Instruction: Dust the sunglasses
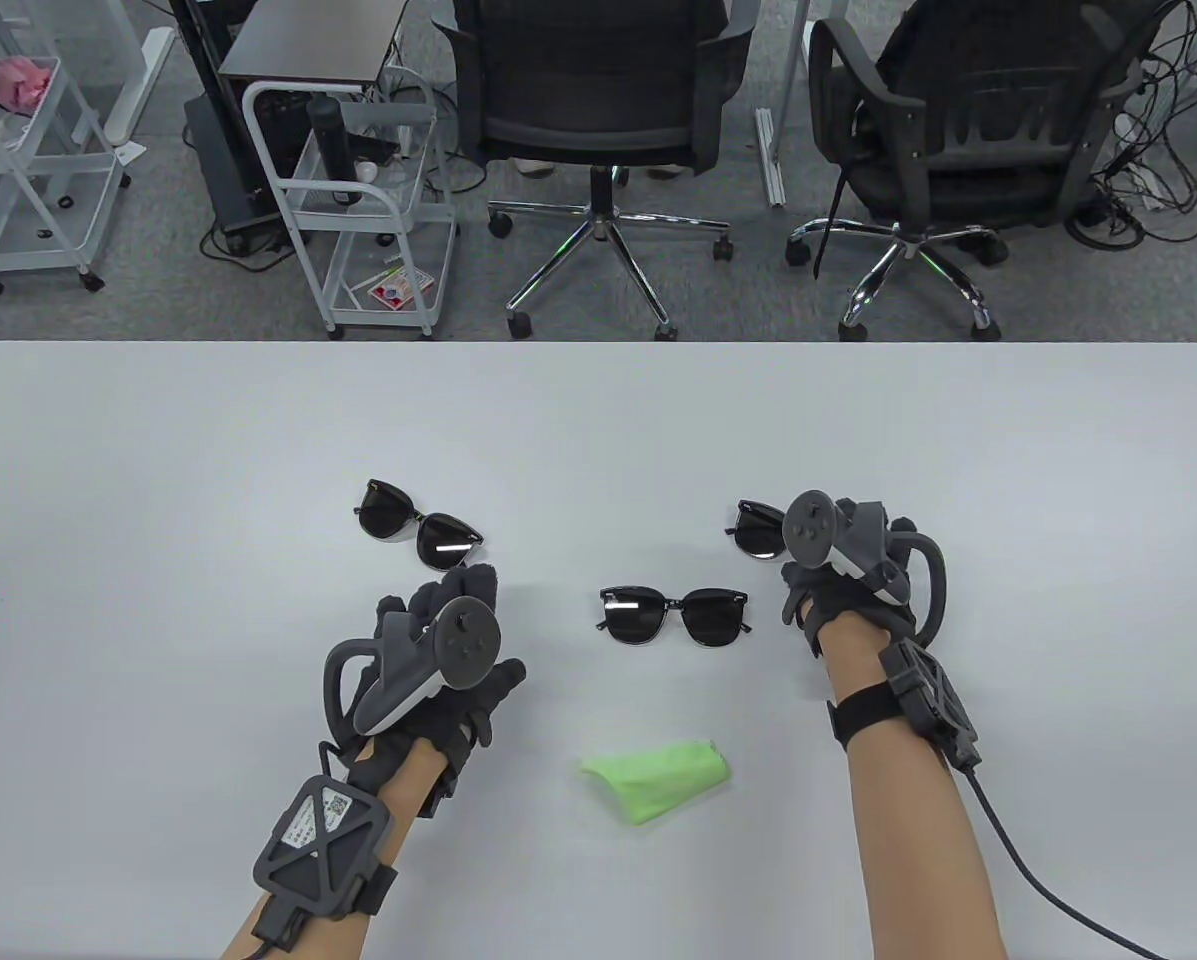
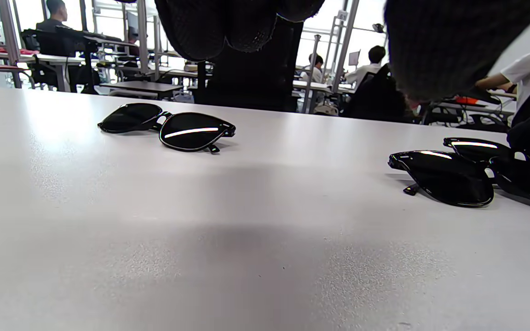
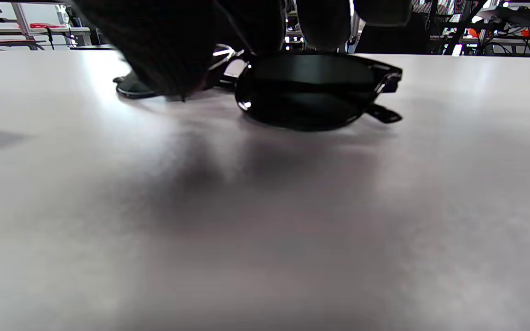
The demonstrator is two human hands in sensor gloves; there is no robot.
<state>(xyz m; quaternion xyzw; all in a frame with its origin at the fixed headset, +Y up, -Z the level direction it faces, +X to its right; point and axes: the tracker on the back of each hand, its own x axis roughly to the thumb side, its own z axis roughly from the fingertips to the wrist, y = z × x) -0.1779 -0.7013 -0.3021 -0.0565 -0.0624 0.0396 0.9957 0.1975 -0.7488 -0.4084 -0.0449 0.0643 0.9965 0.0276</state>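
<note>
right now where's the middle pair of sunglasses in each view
Table view: middle sunglasses at center, above the green cloth.
Left wrist view: far right.
Right wrist view: not in it; that pair is the right sunglasses.
Shared landmark: white table.

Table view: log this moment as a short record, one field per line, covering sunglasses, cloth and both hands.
sunglasses count: three pairs on the white table
left pair: lying free, beyond the left hand
middle pair: lying free, untouched
right pair: partly under the right hand, whose fingers reach onto it; grip unclear
green cloth: crumpled near the front edge, in neither hand
left hand: over bare table, holding nothing
</note>
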